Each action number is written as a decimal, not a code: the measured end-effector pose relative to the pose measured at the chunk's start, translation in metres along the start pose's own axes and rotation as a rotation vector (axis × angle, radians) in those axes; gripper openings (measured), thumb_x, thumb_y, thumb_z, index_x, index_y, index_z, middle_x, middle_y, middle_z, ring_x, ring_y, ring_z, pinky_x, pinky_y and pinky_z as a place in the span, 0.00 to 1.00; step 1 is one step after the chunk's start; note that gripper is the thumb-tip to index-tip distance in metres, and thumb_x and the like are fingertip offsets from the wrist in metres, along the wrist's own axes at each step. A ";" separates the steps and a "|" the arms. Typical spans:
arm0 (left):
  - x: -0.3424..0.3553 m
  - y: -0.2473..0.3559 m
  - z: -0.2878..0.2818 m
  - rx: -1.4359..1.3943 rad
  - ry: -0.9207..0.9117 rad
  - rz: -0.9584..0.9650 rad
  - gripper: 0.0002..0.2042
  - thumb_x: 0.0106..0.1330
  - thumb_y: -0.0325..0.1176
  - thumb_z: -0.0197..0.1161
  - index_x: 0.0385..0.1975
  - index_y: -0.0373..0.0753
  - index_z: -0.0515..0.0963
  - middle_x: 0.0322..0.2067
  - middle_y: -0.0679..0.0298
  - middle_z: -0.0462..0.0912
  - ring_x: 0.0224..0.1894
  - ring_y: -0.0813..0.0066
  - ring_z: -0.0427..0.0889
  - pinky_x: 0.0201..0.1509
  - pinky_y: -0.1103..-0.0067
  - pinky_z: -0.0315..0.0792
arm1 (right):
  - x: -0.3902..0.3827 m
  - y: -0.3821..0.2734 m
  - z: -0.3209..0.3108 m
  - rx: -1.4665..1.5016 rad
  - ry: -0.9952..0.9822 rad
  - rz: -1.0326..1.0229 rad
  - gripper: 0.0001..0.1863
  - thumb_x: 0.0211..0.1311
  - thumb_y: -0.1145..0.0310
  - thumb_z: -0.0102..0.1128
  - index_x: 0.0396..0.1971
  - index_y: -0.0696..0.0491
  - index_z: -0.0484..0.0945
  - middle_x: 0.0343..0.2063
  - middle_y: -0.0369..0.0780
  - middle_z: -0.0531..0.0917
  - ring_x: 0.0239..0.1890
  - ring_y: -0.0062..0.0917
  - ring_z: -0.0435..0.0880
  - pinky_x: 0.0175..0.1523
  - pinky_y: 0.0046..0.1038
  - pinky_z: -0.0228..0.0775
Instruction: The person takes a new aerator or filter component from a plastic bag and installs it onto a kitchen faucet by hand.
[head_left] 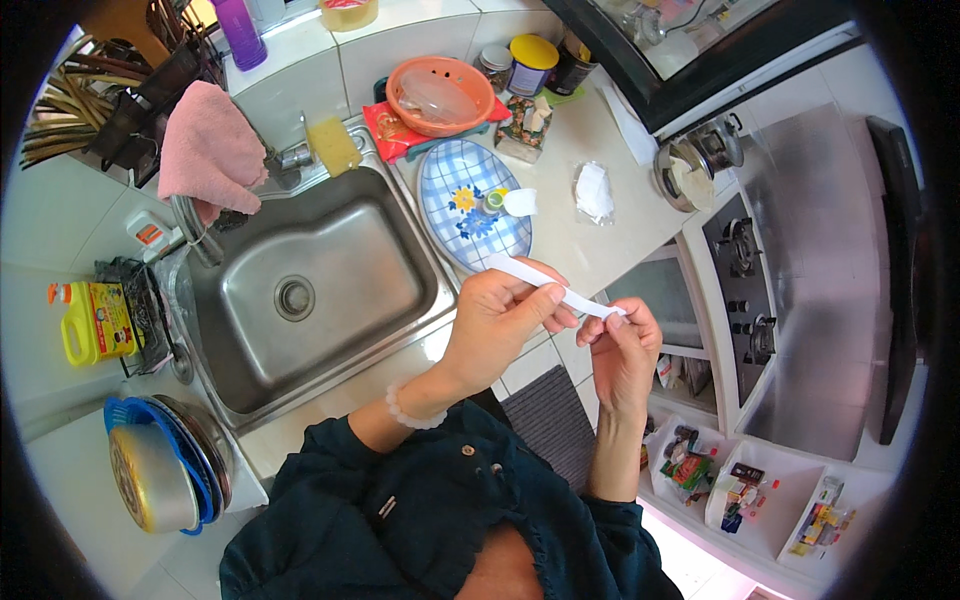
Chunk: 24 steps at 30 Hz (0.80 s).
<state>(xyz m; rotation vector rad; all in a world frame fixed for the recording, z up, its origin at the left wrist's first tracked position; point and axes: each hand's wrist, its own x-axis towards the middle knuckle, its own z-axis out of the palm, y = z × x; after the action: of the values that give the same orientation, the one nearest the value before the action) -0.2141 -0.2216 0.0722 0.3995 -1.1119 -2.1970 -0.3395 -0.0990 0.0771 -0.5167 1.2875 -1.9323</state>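
Note:
A narrow white strip (pixel 584 303) that looks like paper or tape stretches between my two hands, above the counter's front edge. My left hand (pixel 500 318) pinches it between thumb and fingers, and one end sticks out past them toward the plate. My right hand (pixel 622 345) grips the other end with its fingertips. Just beyond my left hand lies an oval plate (pixel 455 235) with blue checks and flowers. On the plate sit a small green-and-yellow round item (pixel 492 203) and a white piece (pixel 521 203) beside it.
To the left is a steel sink (pixel 350 225) with a pink cloth (pixel 212 145) over its tap. An orange basket (pixel 440 95), jars and a tissue pack (pixel 524 130) stand behind the plate. A small white packet (pixel 594 193) lies right. Farther right are the stove (pixel 738 245) and open drawers (pixel 765 500).

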 end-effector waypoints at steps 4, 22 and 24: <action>0.003 -0.003 -0.004 0.017 0.031 0.009 0.06 0.64 0.22 0.55 0.38 0.29 0.74 0.29 0.56 0.82 0.31 0.74 0.83 0.35 0.81 0.77 | 0.004 0.004 0.000 -0.005 -0.010 0.017 0.04 0.61 0.76 0.53 0.34 0.59 0.73 0.23 0.43 0.80 0.24 0.26 0.78 0.33 0.28 0.71; -0.024 -0.038 -0.101 0.136 0.326 -0.181 0.05 0.65 0.25 0.55 0.37 0.33 0.74 0.35 0.56 0.82 0.38 0.73 0.81 0.43 0.79 0.74 | 0.032 0.086 -0.007 -0.579 -0.225 0.294 0.04 0.59 0.75 0.58 0.33 0.59 0.77 0.29 0.33 0.80 0.30 0.13 0.75 0.36 0.16 0.68; -0.027 -0.037 -0.121 0.113 0.354 -0.166 0.05 0.65 0.26 0.55 0.36 0.33 0.74 0.35 0.56 0.83 0.38 0.73 0.81 0.44 0.78 0.73 | 0.064 0.100 -0.032 -0.585 -0.088 0.230 0.05 0.57 0.74 0.59 0.34 0.58 0.78 0.28 0.31 0.79 0.29 0.11 0.72 0.35 0.15 0.66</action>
<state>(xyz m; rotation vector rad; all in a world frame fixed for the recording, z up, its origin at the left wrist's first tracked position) -0.1455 -0.2610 -0.0297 0.9210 -1.0369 -2.0980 -0.3667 -0.1507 -0.0316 -0.6934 1.7703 -1.3161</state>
